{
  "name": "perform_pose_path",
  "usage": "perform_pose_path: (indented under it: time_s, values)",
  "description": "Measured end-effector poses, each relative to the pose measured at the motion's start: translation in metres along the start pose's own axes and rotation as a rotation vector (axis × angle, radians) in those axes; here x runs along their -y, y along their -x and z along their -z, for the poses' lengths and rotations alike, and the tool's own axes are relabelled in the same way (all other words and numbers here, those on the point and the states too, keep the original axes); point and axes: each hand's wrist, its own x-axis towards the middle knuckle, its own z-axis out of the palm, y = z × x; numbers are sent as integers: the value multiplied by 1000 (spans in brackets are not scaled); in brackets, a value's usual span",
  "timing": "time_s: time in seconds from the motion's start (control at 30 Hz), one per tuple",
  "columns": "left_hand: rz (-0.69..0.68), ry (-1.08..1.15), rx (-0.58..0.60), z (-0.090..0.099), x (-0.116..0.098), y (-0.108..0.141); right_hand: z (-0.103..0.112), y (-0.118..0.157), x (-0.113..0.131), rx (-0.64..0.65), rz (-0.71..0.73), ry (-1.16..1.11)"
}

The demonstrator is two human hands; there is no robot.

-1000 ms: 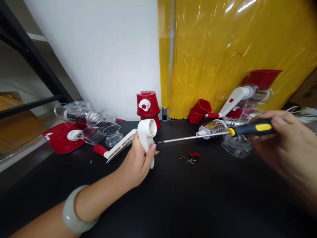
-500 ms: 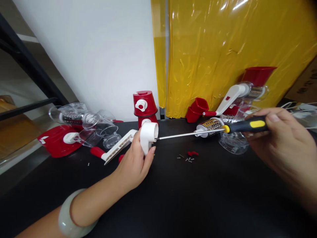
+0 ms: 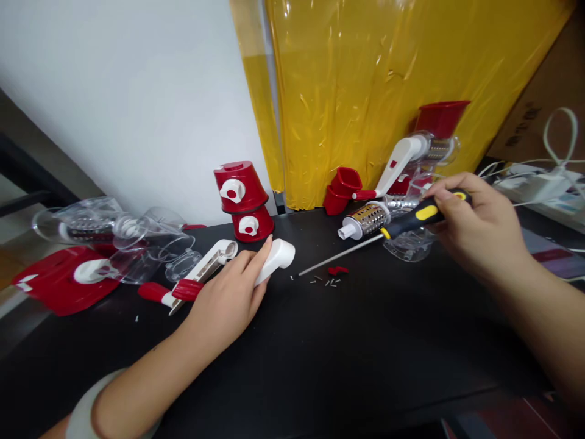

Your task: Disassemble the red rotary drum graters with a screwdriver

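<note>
My left hand (image 3: 231, 292) is closed around a white crank handle (image 3: 280, 256); its rounded end points right, and a red grip (image 3: 187, 290) shows behind my knuckles. In my right hand (image 3: 475, 210) is a black and yellow screwdriver (image 3: 414, 219), its long shaft slanting down to the left. The tip is near the tabletop, apart from the handle, with a tiny screw (image 3: 292, 278) at or beside it. Several small screws (image 3: 333, 283) and some little red plastic pieces (image 3: 338, 270) lie to the right of the tip. Another white crank handle (image 3: 201, 271) rests behind my left hand.
Two red grater bases (image 3: 249, 222) stand stacked at the back. A red grater body (image 3: 68, 280) and clear plastic parts (image 3: 155, 231) lie left. A drum grater (image 3: 365, 221), red hoppers (image 3: 342, 189) and an assembled grater (image 3: 441, 122) are right. One screw (image 3: 136, 318) lies front left.
The screwdriver tip has come away from the white handle and dropped toward the table. My left hand has turned the handle over and lowered it. The view has shifted to the right.
</note>
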Motion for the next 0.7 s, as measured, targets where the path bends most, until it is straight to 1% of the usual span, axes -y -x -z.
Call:
perform_pose_path:
  time_s: [0.07,0.13,0.23,0.33,0.43,0.5,0.6,0.7]
  values:
    - [-11,-21,23,0,0,0,2,2,4,39,75,150]
    - [-18,-37,27,0,-1,-1,3,3,8,47,167,250]
    - [9,-62,37,-1,-2,-1,2,3,13,30,260,317]
    - [76,-34,32,0,-2,0,3,1,14,12,293,351]
    - [113,101,-20,5,-4,-3,5,0,12,-1,292,363]
    - [134,237,-27,11,-7,-8,5,-1,11,-15,295,359]
    - [190,440,38,19,-16,-19,5,-2,11,-32,293,344]
    - [220,538,136,20,-26,-33,5,-3,11,-34,271,323]
